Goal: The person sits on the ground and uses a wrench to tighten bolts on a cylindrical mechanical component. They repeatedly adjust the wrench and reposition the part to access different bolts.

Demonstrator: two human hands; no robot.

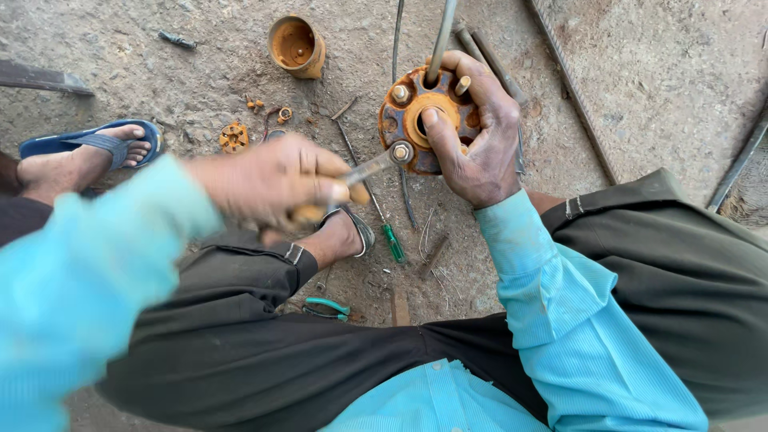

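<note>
A: Where's the flange?

B: Rusty orange flange [420,120] is in the right hand [478,140], held above the ground between the knees. Fingers curled over the rim, thumb pressed into the centre bore. Firm clamp.

A: Left?

B: Left hand [276,180] is fisted tight round a wrench [370,170], blurred. Wrench head sits on the nut [401,151] at the flange's lower-left edge.

A: Axis?

B: Wrench runs from the nut down-left toward the left hand, roughly flat across the flange face. Nut lies up-right of that grip. The right hand is touching the flange itself; the left reaches it only through the wrench.

A: Anything nearby?

B: Green-handled screwdriver [393,240] on the ground below, rusty cup [296,46] well apart up-left.
</note>
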